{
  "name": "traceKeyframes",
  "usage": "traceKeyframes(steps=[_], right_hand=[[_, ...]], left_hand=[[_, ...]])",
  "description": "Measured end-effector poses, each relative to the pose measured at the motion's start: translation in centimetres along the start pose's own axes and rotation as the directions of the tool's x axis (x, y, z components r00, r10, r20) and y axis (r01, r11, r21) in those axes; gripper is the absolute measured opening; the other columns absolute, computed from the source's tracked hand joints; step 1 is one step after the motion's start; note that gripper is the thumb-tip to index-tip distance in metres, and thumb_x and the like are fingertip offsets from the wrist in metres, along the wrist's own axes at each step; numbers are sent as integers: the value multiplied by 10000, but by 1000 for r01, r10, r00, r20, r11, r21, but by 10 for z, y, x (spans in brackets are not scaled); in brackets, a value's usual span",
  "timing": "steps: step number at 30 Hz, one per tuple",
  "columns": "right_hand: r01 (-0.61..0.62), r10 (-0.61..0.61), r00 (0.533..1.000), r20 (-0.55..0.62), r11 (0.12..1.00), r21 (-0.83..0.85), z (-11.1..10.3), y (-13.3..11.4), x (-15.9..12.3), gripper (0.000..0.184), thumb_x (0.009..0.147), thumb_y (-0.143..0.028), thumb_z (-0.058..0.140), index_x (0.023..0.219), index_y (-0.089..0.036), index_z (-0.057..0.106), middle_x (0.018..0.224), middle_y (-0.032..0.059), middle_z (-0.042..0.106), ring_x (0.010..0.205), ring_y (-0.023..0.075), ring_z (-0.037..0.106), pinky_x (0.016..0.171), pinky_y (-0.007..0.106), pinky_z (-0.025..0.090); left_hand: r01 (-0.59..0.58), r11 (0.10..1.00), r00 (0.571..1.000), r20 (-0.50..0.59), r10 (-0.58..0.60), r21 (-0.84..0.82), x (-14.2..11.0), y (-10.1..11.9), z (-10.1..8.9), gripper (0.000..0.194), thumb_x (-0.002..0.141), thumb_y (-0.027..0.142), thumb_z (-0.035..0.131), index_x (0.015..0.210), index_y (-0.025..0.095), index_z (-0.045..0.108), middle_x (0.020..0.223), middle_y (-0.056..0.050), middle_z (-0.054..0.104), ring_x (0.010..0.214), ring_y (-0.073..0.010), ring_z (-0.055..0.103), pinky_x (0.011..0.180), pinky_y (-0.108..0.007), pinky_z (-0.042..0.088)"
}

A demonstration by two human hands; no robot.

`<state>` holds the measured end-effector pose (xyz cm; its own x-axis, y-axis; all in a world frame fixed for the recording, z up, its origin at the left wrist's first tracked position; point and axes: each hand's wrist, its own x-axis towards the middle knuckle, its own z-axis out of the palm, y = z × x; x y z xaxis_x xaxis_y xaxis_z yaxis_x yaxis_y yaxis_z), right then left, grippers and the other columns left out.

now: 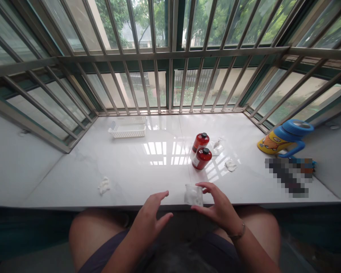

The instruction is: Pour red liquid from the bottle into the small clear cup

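My right hand (220,208) holds a small clear plastic cup (193,195) with something white inside, at the near edge of the white sill (130,170). My left hand (152,218) hovers just left of the cup with fingers spread and nothing in it. Two dark red bottles with black caps (201,157) (200,141) stand on the sill beyond the cup. Crumpled white wads lie around: one at the near left (104,185), one right of the bottles (231,164), and one behind them (217,145).
A white slotted plastic basket (127,129) sits at the back left of the sill. A blue and yellow children's bottle (285,138) lies at the right, beside a blurred patch. Metal window bars (170,76) enclose the sill on three sides.
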<state>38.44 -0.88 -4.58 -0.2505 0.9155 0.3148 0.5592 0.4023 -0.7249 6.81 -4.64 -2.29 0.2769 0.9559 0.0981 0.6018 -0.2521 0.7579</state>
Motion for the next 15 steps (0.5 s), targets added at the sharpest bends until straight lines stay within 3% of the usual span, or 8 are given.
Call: traceKeyframes(steps=[2,3,8,12,15], right_hand=[[-36,31,995,-97,998,-55,-14,17,3,657,843,-532,869,1375,-270,587,1318,107,696,1049,286,738,915,470,668],[-60,49,988,-150,995,-75,-22,25,5,664,848,-548,858,1379,-265,577,1339,115,686,1063,289,737,917,471,669],[-235,175,916,-360,963,-129,-51,67,21,862,775,-699,852,1423,-240,517,1361,150,677,1038,302,736,883,491,680],[-333,288,871,-398,942,-46,-63,96,35,963,739,-744,852,1460,-233,471,1337,157,695,1156,331,708,928,505,673],[-364,333,860,-387,931,-7,-67,114,45,968,746,-766,830,1463,-222,471,1388,189,676,1237,358,687,928,506,677]], left_hand=[[28,999,1000,-7,-27,34,-1,-9,-14,266,999,320,647,1245,293,746,1220,-89,793,1166,-274,753,1044,-436,626],[44,998,999,-5,-44,50,-2,-14,-21,214,1009,332,618,1144,289,778,1131,-78,814,1086,-264,774,996,-413,640],[163,980,986,-39,-160,110,-13,-41,-51,254,980,420,594,1022,302,814,1058,-46,838,1013,-262,793,970,-379,638],[291,942,956,-70,-283,165,-29,-66,-79,331,947,497,555,1017,320,825,1102,-31,844,1071,-284,790,1022,-382,616],[421,864,907,-104,-409,276,-48,-95,-104,350,916,508,531,1041,360,823,1107,-3,846,1084,-301,790,1017,-398,615]])
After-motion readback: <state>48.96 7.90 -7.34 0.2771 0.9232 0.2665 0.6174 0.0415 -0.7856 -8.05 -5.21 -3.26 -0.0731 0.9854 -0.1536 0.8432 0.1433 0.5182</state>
